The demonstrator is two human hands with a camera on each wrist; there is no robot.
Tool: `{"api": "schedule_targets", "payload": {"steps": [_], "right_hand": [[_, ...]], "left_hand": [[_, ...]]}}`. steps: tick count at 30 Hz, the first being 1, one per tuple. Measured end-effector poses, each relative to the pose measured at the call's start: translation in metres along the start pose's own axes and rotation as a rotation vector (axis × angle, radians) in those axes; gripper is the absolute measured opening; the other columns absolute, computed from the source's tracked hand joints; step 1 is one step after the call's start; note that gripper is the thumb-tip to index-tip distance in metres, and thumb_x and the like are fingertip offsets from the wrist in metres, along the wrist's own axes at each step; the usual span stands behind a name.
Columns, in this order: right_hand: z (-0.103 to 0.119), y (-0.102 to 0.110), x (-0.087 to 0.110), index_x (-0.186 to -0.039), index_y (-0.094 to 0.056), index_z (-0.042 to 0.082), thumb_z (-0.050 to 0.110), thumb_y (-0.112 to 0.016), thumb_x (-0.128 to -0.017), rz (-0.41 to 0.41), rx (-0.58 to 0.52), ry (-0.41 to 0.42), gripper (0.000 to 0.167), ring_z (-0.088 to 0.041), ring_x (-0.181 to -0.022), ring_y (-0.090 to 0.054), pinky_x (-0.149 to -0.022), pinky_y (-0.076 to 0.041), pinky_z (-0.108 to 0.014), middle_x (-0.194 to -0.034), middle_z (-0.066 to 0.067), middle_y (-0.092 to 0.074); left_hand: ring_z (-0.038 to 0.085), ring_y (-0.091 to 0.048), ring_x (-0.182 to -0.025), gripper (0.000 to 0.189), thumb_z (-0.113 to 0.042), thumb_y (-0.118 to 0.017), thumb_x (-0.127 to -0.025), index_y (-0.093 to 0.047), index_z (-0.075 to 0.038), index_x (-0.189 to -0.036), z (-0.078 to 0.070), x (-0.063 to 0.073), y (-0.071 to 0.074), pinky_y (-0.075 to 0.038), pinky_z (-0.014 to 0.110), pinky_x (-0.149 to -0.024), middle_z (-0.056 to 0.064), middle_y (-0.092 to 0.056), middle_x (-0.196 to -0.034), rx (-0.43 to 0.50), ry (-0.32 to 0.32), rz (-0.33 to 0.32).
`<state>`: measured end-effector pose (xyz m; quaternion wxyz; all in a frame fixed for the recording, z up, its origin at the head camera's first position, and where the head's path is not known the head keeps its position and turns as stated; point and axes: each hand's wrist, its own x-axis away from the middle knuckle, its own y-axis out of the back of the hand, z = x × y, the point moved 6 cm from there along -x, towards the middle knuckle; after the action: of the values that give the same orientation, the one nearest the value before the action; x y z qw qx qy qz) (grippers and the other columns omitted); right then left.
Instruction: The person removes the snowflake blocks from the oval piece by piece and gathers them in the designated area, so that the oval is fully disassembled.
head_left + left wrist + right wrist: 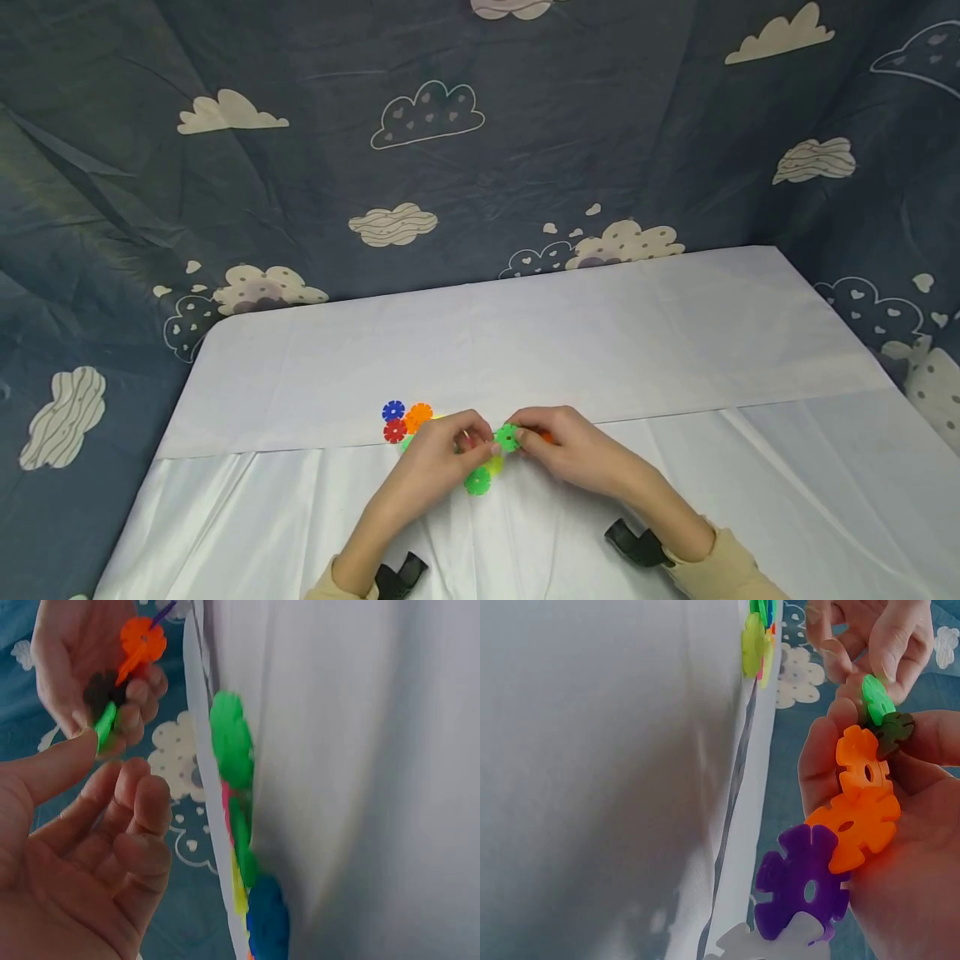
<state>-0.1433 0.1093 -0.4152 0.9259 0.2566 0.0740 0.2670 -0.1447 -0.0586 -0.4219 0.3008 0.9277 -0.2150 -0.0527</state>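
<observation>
My right hand (573, 446) grips a chain of interlocking plastic snowflake discs. In the right wrist view the chain runs from a white disc (776, 941) through a purple disc (799, 881), a larger orange disc (866, 829), a smaller orange disc (855, 748) and a dark disc (897, 732). A green disc (876, 700) is at its far end. My left hand (431, 458) pinches the edge of that green disc between thumb and fingertips; its other fingers are loosely bent. Right thumb and fingers hold around the dark disc (101, 694).
Several joined discs lie on the white-covered table (315, 375) under and beside the left hand, among them a blue disc (393, 410), a red disc (395, 431), an orange disc (420, 415) and a green disc (477, 482). Behind hangs a dark cloud-patterned curtain (315, 175).
</observation>
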Motion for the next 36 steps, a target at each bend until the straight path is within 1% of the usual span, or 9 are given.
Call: {"api": "schedule_targets", "payload": {"steps": [6, 8, 12, 15, 18, 23, 28, 31, 36], "right_hand": [[0.004, -0.005, 0.000, -0.112, -0.073, 0.021, 0.010, -0.057, -0.099, 0.014, 0.016, 0.043, 0.024, -0.006, -0.093, -0.062, -0.084, -0.050, -0.029, -0.101, 0.018, -0.068], [0.006, -0.005, -0.001, -0.113, -0.073, 0.021, 0.010, -0.057, -0.099, 0.013, 0.019, 0.059, 0.024, -0.006, -0.096, -0.063, -0.086, -0.050, -0.030, -0.104, 0.018, -0.068], [0.006, -0.005, -0.001, -0.117, -0.072, 0.022, 0.017, -0.059, -0.100, 0.004, 0.042, 0.060, 0.022, -0.003, -0.104, -0.062, -0.091, -0.049, -0.031, -0.110, 0.019, -0.067], [0.005, -0.004, 0.000, -0.119, -0.070, 0.024, 0.027, -0.060, -0.099, -0.008, 0.083, 0.051, 0.022, -0.002, -0.107, -0.060, -0.093, -0.048, -0.033, -0.112, 0.020, -0.066], [0.004, -0.003, 0.000, -0.119, -0.069, 0.024, 0.028, -0.064, -0.097, -0.004, 0.116, 0.049, 0.023, -0.002, -0.105, -0.060, -0.093, -0.048, -0.033, -0.112, 0.019, -0.065], [0.007, -0.005, 0.000, -0.112, -0.071, 0.020, 0.017, -0.065, -0.094, -0.015, 0.200, 0.120, 0.019, -0.002, -0.091, -0.060, -0.083, -0.050, -0.029, -0.103, 0.016, -0.066], [0.013, -0.005, 0.000, -0.100, -0.074, 0.018, 0.011, -0.065, -0.095, -0.058, 0.234, 0.234, 0.013, -0.003, -0.076, -0.056, -0.070, -0.049, -0.024, -0.090, 0.010, -0.066], [0.015, -0.004, 0.001, -0.100, -0.075, 0.018, 0.010, -0.066, -0.095, -0.072, 0.238, 0.274, 0.014, -0.002, -0.075, -0.055, -0.067, -0.048, -0.023, -0.089, 0.010, -0.066], [0.018, -0.003, 0.002, -0.099, -0.076, 0.016, 0.007, -0.067, -0.093, -0.098, 0.237, 0.322, 0.013, -0.001, -0.074, -0.055, -0.064, -0.048, -0.021, -0.087, 0.012, -0.064]], "left_hand": [[0.008, -0.049, -0.055, 0.014, -0.028, -0.072, -0.091, -0.062, -0.023, -0.084, -0.003, 0.000, -0.010, -0.037, 0.022, -0.049, -0.007, -0.054, -0.064, 0.010, -0.015, 0.007], [0.008, -0.046, -0.051, 0.015, -0.028, -0.069, -0.093, -0.063, -0.021, -0.082, -0.004, -0.001, -0.012, -0.035, 0.021, -0.047, -0.005, -0.054, -0.061, 0.039, -0.017, 0.017], [0.014, -0.052, -0.052, 0.021, -0.028, -0.066, -0.096, -0.066, -0.013, -0.081, -0.002, -0.002, -0.012, -0.040, 0.021, -0.049, 0.000, -0.063, -0.066, 0.161, -0.005, 0.049], [0.021, -0.057, -0.057, 0.025, -0.026, -0.065, -0.096, -0.067, -0.005, -0.083, 0.001, -0.002, -0.010, -0.047, 0.026, -0.053, 0.007, -0.068, -0.073, 0.271, 0.035, 0.062], [0.023, -0.055, -0.057, 0.027, -0.023, -0.065, -0.096, -0.065, -0.001, -0.081, 0.004, -0.002, -0.008, -0.045, 0.027, -0.053, 0.015, -0.066, -0.072, 0.363, 0.085, 0.057], [0.024, -0.048, -0.051, 0.027, -0.019, -0.063, -0.097, -0.064, 0.004, -0.081, 0.006, -0.003, -0.008, -0.033, 0.023, -0.044, 0.022, -0.063, -0.070, 0.481, 0.115, 0.069], [0.022, -0.050, -0.049, 0.031, -0.015, -0.058, -0.098, -0.062, 0.014, -0.090, 0.006, -0.003, -0.011, -0.033, 0.025, -0.042, 0.012, -0.066, -0.069, 0.584, 0.117, 0.129], [0.021, -0.050, -0.050, 0.033, -0.015, -0.058, -0.098, -0.060, 0.017, -0.092, 0.006, -0.003, -0.011, -0.034, 0.024, -0.043, 0.008, -0.066, -0.069, 0.609, 0.121, 0.143], [0.019, -0.050, -0.049, 0.033, -0.015, -0.058, -0.098, -0.060, 0.017, -0.092, 0.005, -0.002, -0.011, -0.034, 0.023, -0.043, 0.010, -0.066, -0.069, 0.617, 0.125, 0.134]]}}
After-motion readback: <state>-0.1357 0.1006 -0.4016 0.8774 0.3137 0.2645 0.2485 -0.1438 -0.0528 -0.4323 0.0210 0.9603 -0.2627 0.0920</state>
